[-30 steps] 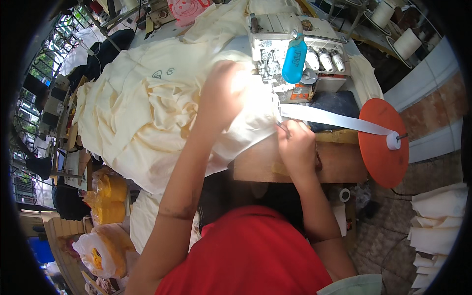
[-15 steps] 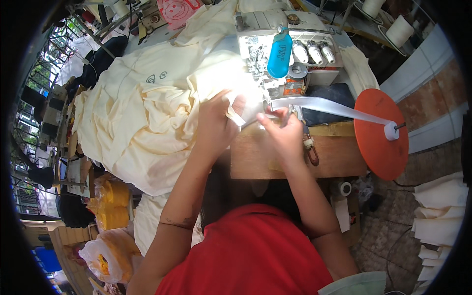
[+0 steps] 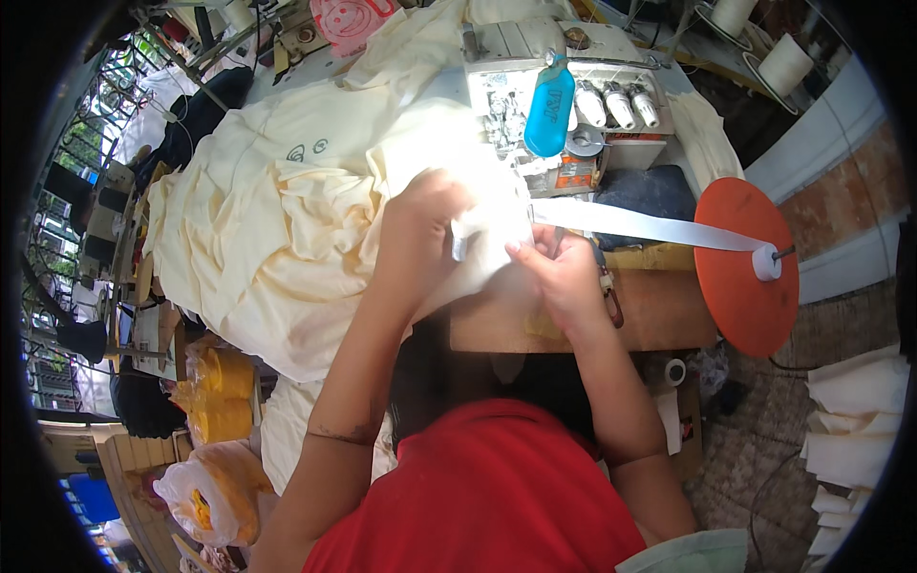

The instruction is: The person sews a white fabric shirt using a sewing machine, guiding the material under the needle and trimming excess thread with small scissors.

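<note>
Cream fabric (image 3: 248, 239) lies in a large crumpled heap left of the sewing machine (image 3: 516, 48), and part of it stretches in front of the lit needle area. My left hand (image 3: 420, 224) is closed on this fabric, with a short white strip showing beside its fingers. Thumb and fingers of my right hand (image 3: 573, 282) pinch the fabric's right edge. A small greyish thing shows at the right fingers, too unclear to name. White tape (image 3: 650, 224) runs from an orange disc reel (image 3: 750, 263) to the machine, just above my right hand.
A blue tag-shaped piece (image 3: 549, 110) hangs on the machine's front. Thread cones (image 3: 785, 63) stand at the back right. The wooden table edge (image 3: 583, 320) lies below my hands. Bagged yellow bundles (image 3: 218, 392) sit at lower left, and folded cream cloth (image 3: 858, 406) at far right.
The fabric now spreads between my two hands, and my right hand has closed on its edge. The white strip at my left hand has shifted slightly up and left.
</note>
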`<state>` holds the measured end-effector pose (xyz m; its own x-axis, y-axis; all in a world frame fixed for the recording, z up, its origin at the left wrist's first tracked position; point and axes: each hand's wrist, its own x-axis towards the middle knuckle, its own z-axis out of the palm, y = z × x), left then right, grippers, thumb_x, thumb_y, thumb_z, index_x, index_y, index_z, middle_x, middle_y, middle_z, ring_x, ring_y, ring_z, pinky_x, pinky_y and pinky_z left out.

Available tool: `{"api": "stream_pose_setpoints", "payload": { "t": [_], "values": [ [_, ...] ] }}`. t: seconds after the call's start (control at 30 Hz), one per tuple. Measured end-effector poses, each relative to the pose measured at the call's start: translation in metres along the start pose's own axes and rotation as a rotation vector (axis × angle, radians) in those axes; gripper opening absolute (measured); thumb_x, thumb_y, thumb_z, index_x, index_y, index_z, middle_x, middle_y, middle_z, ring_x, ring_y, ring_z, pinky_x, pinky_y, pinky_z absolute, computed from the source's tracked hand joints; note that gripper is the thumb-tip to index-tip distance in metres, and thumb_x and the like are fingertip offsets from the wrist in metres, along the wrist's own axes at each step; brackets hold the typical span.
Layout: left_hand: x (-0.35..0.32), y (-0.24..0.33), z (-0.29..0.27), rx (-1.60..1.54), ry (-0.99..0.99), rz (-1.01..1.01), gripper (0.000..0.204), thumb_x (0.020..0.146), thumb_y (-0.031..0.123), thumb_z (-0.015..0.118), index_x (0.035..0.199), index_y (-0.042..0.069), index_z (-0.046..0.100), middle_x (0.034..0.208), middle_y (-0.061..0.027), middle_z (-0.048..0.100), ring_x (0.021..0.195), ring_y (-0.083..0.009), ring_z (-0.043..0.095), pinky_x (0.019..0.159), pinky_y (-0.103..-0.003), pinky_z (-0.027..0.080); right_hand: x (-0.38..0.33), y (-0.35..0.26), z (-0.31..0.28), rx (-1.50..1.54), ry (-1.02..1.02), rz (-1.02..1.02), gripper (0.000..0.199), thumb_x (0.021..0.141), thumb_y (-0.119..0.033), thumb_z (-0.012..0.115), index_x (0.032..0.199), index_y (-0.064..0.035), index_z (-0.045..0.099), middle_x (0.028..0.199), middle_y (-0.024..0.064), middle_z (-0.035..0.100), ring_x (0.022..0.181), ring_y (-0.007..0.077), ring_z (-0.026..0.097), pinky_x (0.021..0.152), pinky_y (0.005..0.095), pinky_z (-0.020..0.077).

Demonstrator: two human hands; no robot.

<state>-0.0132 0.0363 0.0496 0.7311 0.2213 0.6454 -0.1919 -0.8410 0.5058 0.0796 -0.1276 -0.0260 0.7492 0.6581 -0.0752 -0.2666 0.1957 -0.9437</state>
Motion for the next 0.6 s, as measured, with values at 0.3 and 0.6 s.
{"api": "stream_pose_setpoints", "payload": {
  "t": [0.3,0.6],
  "values": [
    [-0.023,0.014,0.022,-0.004,0.024,0.026,0.028,0.068,0.005,0.068,0.095,0.006,0.073,0.087,-0.0108,0.066,0.084,-0.0324,0.061,0.082,-0.040,0.048,-0.002,0.004,-0.002,-0.107,0.004,0.070,0.016,0.095,-0.018,0.071,0.099,-0.0025,0.073,0.065,-0.0071,0.057,0.050,0.0008,0.043,0.045,0.0211,0.0315],
    [0.010,-0.034,0.013,-0.155,-0.057,-0.044,0.031,0.068,0.001,0.068,0.099,0.005,0.072,0.091,-0.0130,0.066,0.084,-0.0331,0.062,0.073,-0.039,0.052,0.014,-0.004,0.010,0.006,-0.022,0.002,0.020,0.093,-0.001,0.068,0.113,0.0032,0.068,0.102,0.0042,0.071,0.089,0.0075,0.063,0.078,0.0236,0.0490]
  ]
}}
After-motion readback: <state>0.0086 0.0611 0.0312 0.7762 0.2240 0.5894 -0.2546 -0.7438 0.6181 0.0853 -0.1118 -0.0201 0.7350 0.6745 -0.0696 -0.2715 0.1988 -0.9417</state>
